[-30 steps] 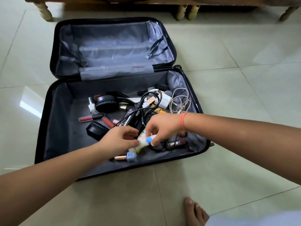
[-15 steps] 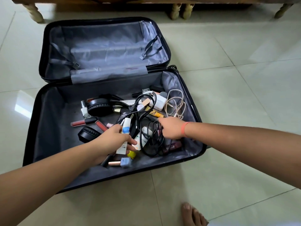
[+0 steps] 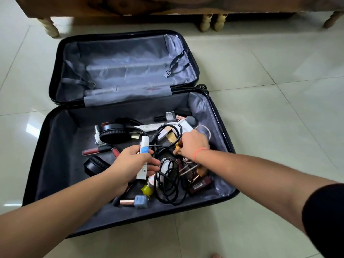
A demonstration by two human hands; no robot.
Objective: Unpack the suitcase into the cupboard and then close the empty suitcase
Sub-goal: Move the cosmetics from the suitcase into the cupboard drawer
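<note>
A black suitcase [image 3: 36, 151] lies open on the tiled floor, and its grey-lined lid half [image 3: 126, 71] holds nothing. The near half holds several small items: black headphones [image 3: 111, 133], a tangled black cable [image 3: 167, 185], a red lip gloss [image 3: 95, 150], a blue-capped stick [image 3: 140, 201] and a yellow-capped bottle [image 3: 147, 189]. My left hand [image 3: 130, 164] grips a white tube with a blue band [image 3: 144, 146] above the middle of the case. Further right, my right hand [image 3: 193, 144] reaches down, its fingers curled onto a small orange-gold tube [image 3: 176, 148].
Wooden furniture on turned legs [image 3: 205, 22] stands just beyond the lid. A beige cable [image 3: 204, 128] and a white charger [image 3: 184, 127] lie by the case's right wall. Glossy floor tiles surround the case, and my toes [image 3: 216, 255] show at the bottom edge.
The white tube passed from both hands into my left hand alone, which lifted it upright. My right hand moved away and back over the case to the orange-gold tube.
</note>
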